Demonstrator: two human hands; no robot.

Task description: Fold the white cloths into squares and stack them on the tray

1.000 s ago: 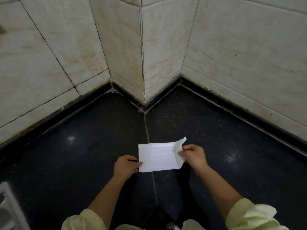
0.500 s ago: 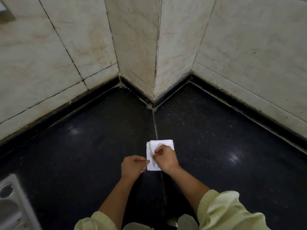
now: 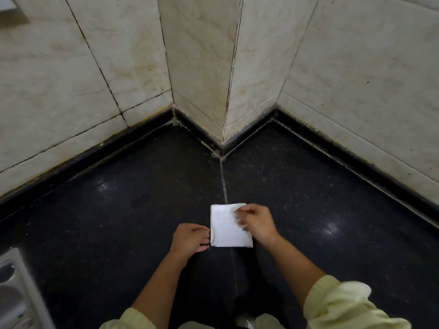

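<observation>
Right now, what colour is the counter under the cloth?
Black with tiny pale speckles, the counter shows best in the head view.

White cloth (image 3: 225,230): one, folded to a near-square of several layers, faintly ribbed. Flat on the dark tabletop (image 3: 118,222), near centre, across the seam between slabs. Pinched at left edge and far right corner, that corner slightly lifted and rumpled. Tray (image 3: 14,293): pale grey, near left corner, mostly out of frame, blurred, well apart from the cloth.

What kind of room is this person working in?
Probably a kitchen counter corner: a dark speckled stone worktop, cream tiled walls behind it, and what may be a metal tray at lower left.
</observation>
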